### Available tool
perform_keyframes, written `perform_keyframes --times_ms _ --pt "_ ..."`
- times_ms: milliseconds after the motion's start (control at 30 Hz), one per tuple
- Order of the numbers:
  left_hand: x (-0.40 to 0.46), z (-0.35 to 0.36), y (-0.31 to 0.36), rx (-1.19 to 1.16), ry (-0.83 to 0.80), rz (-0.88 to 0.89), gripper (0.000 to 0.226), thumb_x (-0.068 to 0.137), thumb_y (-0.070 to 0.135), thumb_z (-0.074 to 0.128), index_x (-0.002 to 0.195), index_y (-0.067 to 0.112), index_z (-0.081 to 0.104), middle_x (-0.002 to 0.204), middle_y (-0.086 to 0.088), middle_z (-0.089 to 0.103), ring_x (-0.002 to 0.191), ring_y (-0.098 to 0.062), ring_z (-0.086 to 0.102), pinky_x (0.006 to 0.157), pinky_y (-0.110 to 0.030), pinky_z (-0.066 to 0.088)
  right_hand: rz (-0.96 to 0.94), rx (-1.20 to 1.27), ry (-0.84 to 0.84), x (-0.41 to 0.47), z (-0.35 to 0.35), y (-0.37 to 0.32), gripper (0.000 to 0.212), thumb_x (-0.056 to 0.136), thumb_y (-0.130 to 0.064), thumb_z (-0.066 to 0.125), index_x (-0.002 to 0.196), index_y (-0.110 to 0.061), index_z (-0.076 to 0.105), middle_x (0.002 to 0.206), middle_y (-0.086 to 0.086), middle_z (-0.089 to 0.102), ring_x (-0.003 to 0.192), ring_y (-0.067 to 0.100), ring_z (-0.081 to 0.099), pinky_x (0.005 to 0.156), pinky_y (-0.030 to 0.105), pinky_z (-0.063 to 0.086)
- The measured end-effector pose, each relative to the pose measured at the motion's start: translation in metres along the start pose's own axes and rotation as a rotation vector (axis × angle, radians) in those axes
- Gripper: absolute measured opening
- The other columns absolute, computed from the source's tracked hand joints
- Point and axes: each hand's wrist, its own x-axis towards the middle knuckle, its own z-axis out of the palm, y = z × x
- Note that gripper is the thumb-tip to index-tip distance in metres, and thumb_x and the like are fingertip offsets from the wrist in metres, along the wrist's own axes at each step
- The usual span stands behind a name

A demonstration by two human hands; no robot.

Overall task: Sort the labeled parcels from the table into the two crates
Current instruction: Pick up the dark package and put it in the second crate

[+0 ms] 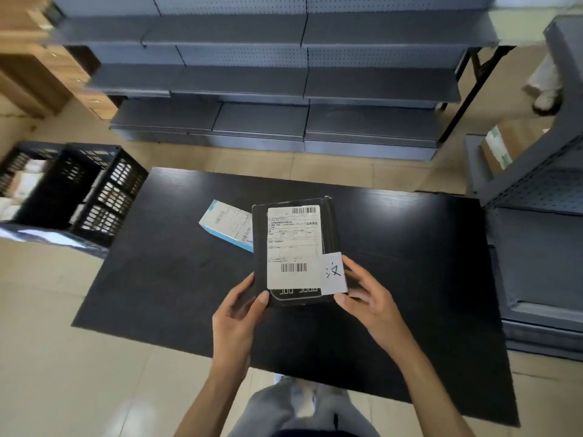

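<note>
Above the near middle of the black surface [394, 279], a black parcel [295, 298] with a white shipping label [293, 244] and a handwritten paper tag [334, 272] is held up. Left hand [236, 320] grips its near left corner; right hand [366, 298] grips the near right corner at the tag. A white-and-blue parcel [225, 223] lies flat just beyond. Two black crates [104, 197] stand far left on the floor.
</note>
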Motion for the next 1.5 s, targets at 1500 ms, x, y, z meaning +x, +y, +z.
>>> perform_keyframes --times_ms 1500 --pt "0.093 -0.615 0.051 -0.414 0.878 0.094 0.035 0.096 0.009 0.071 0.129 0.017 0.070 0.115 -0.007 0.078 0.114 -0.032 0.072 0.101 -0.043 0.057 -0.674 -1.316 -0.431 0.208 0.656 -0.088 0.060 0.091 -0.056 0.059 0.144 -0.028 0.051 0.147 -0.006 0.049 0.132 0.016 0.049 0.090 0.035 0.055"
